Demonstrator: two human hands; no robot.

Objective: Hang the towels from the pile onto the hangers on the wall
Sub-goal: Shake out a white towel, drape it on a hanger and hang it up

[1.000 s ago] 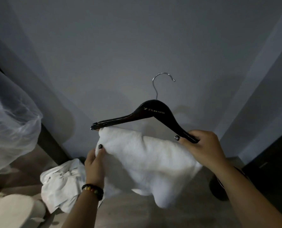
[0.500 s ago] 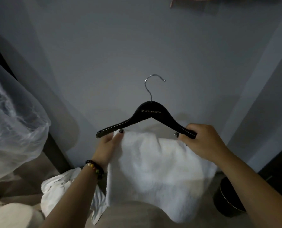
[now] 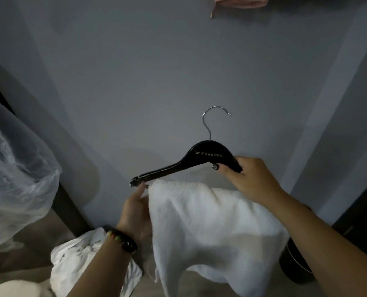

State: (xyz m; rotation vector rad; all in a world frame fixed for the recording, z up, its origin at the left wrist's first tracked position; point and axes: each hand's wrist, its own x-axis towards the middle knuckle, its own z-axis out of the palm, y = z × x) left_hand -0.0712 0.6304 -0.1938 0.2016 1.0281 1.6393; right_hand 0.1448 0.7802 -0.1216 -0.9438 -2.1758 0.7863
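A black wooden hanger [image 3: 191, 161] with a silver hook is held up in front of the grey wall. My right hand [image 3: 249, 179] grips its right shoulder. A white towel [image 3: 210, 228] is draped over the hanger's lower bar and hangs down. My left hand [image 3: 137, 211], with a beaded bracelet on the wrist, holds the towel's left edge just below the hanger's left tip. More white cloth from the pile [image 3: 75, 262] lies crumpled at the lower left.
A pink towel [image 3: 238, 3] hangs at the top edge of the wall. A clear plastic bag [image 3: 13, 179] fills the left side. A round black bin [image 3: 294, 266] stands on the floor at the lower right, beside a dark door.
My right hand has slid up from the hanger's right tip toward its middle. The hanger's left end has dipped lower. My left hand dropped along the towel's left edge.
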